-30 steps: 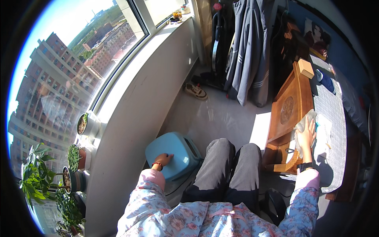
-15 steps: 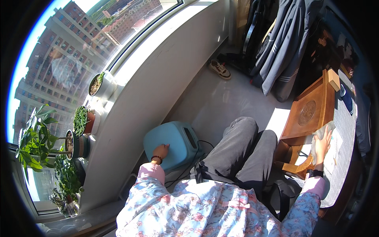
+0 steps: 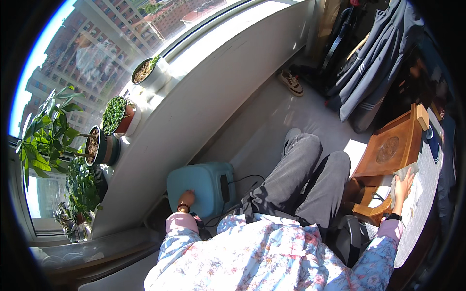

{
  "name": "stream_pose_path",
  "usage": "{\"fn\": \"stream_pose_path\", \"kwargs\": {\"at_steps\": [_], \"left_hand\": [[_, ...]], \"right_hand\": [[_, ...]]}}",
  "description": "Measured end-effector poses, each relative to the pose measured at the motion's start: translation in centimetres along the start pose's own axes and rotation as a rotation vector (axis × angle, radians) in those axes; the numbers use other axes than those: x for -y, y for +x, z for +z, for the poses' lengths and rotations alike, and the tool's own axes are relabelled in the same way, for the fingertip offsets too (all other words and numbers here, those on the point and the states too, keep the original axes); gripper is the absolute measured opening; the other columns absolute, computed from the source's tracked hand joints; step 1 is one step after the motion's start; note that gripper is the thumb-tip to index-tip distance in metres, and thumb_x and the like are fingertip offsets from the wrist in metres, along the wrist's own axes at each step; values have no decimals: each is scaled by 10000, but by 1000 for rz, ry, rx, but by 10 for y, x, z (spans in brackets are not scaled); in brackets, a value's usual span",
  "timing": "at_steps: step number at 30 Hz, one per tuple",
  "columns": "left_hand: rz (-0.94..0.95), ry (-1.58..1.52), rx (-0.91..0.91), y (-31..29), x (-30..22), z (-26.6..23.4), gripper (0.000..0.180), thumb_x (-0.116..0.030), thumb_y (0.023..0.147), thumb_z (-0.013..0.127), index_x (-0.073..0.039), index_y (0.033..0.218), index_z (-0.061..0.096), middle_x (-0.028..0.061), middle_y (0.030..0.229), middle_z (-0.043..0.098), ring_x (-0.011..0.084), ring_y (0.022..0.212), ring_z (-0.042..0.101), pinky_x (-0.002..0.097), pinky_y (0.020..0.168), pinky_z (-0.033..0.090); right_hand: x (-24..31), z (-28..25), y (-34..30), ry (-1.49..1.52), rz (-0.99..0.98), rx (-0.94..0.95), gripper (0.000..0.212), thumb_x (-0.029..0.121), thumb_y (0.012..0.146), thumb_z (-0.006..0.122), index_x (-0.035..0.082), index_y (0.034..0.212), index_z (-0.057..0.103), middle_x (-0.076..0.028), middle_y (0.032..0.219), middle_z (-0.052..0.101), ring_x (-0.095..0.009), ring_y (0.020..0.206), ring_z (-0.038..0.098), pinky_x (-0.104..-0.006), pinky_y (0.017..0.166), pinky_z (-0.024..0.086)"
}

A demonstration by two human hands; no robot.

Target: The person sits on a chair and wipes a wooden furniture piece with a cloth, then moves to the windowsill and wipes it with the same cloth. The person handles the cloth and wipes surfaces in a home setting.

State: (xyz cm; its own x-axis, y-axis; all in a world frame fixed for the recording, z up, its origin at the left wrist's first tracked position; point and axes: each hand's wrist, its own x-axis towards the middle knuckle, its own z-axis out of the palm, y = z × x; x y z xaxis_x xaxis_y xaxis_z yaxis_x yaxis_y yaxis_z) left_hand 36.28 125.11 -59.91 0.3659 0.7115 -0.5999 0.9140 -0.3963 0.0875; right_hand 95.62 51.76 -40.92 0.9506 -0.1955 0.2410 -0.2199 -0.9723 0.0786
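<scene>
My left hand (image 3: 186,199) lay flat on the teal stool (image 3: 201,186); my right hand (image 3: 403,186), fingers spread, pressed a cloth (image 3: 399,175) onto the bench (image 3: 422,194).

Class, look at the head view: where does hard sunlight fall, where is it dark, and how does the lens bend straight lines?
Head view: sun glares on the windowsill and floor; coats at upper right sit in shadow; the sill's straight edge curves; corners are black.
</scene>
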Motion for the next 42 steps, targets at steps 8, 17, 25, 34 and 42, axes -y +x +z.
{"fn": "stream_pose_path", "kwargs": {"at_steps": [8,17,25,34,42], "left_hand": [[-57,-97,-24,-54,24,-2,516,-434,944,355,-38,1019,676,210,1087,637,409,1006,590,496,886,450],[-166,-217,-372,-62,-17,-50,382,-384,857,598,-77,1073,667,212,1117,632,377,1041,593,443,883,478],[-161,-117,-69,-45,-83,-33,1354,-682,584,741,-90,1493,-68,271,1525,-111,425,1416,-98,637,1082,52],[-385,-156,-283,-28,-103,-2,1221,-578,682,702,-94,1499,-64,260,1535,-80,434,1419,-92,691,1052,47],[-551,-121,-440,6,-147,-2,1131,-591,732,646,-52,1498,11,289,1528,-25,471,1412,-32,695,1043,96]], "right_hand": [[-9,4,5,7,20,13,826,419,824,605,365,1500,132,-112,1569,149,-314,1430,176,-568,1101,172],[-21,11,11,20,-7,-5,815,422,831,596,348,1503,140,-115,1567,157,-312,1433,170,-605,1086,172],[-16,2,-3,19,86,44,864,465,828,597,335,1510,83,-157,1564,135,-332,1441,121,-670,1045,172],[-16,-26,-29,105,444,227,1113,671,665,637,308,1515,17,-404,1363,312,-499,1271,353,-578,1038,263],[-14,-33,-62,47,522,215,1057,633,695,653,325,1513,57,-367,1316,388,-475,1189,445,-520,1017,324]]}}
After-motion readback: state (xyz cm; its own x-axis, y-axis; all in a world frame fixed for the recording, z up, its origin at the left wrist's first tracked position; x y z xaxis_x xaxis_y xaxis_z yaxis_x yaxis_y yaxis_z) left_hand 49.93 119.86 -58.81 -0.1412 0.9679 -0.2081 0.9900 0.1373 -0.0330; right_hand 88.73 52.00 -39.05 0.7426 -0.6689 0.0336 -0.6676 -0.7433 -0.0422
